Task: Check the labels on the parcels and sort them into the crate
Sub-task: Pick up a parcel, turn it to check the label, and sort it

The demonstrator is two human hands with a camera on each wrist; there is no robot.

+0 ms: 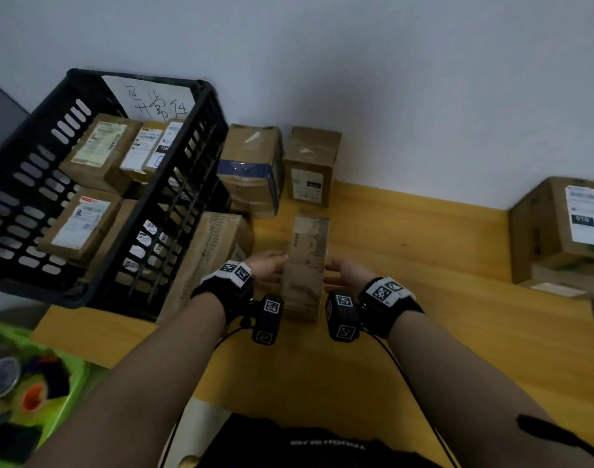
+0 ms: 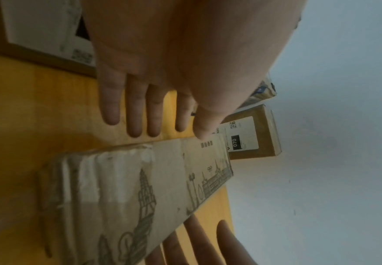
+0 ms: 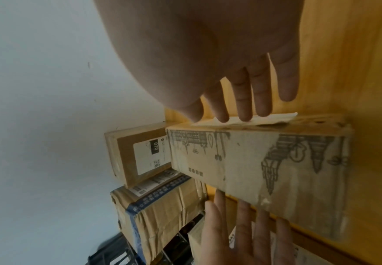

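Both hands, left hand (image 1: pixel 270 269) and right hand (image 1: pixel 343 273), flanked the long printed cardboard parcel (image 1: pixel 307 265) lying on the wooden table (image 1: pixel 424 265) beside the black crate (image 1: pixel 96 184), fingers straight, nothing grasped; stiff, seemingly light, it looked best clasped by its long sides.

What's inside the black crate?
The black crate holds brown parcels with white labels facing up, plus a handwritten paper sign at the back. Anything under the top parcels is hidden.

Wooden table (image 1: pixel 424 251); white wall (image 1: pixel 390 79); green tray (image 1: pixel 69 376) lower left.
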